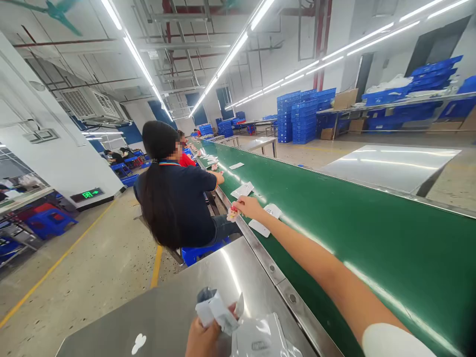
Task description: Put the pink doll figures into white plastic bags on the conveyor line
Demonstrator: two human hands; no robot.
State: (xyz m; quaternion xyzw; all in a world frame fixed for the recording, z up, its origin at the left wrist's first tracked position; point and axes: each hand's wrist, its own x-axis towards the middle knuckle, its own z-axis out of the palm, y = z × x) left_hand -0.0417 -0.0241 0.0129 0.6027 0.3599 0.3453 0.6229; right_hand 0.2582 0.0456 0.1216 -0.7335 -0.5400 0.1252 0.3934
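Observation:
Reaching over the green conveyor belt, my right hand pinches a small doll-like figure with a red top and pale pink body. The figure hangs at the belt's metal rail. Close to that hand, a white packet and a white card lie on the belt. Low in the view, my left hand is closed around white packaging, slightly blurred, with a dark grey part at its top. Beside it are silvery-white pouches above the metal table.
A co-worker sits at the belt's left side, an arm on its edge. A white cloud-shaped piece lies on the metal table. Another steel table stands across the belt. Blue crates are stacked farther back.

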